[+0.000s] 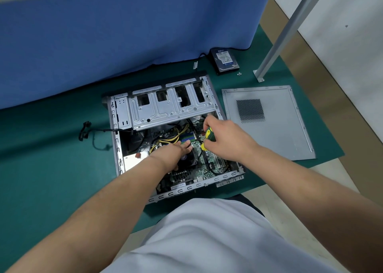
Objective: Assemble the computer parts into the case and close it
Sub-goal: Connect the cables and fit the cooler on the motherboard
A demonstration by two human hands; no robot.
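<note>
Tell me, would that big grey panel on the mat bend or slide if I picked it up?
The panel looks like thin sheet metal, so probably stiff but slightly springy. It lies flat on the mat, so it likely won't roll.

One open computer case (124, 127) lying on the table (51, 169), with one screwdriver (208, 138) and two hands, left (176, 150) and right (223, 136), over it. One side panel (279, 131) right of the case; one hard drive (224, 60) and two small screws (239, 73) beyond it.
</note>
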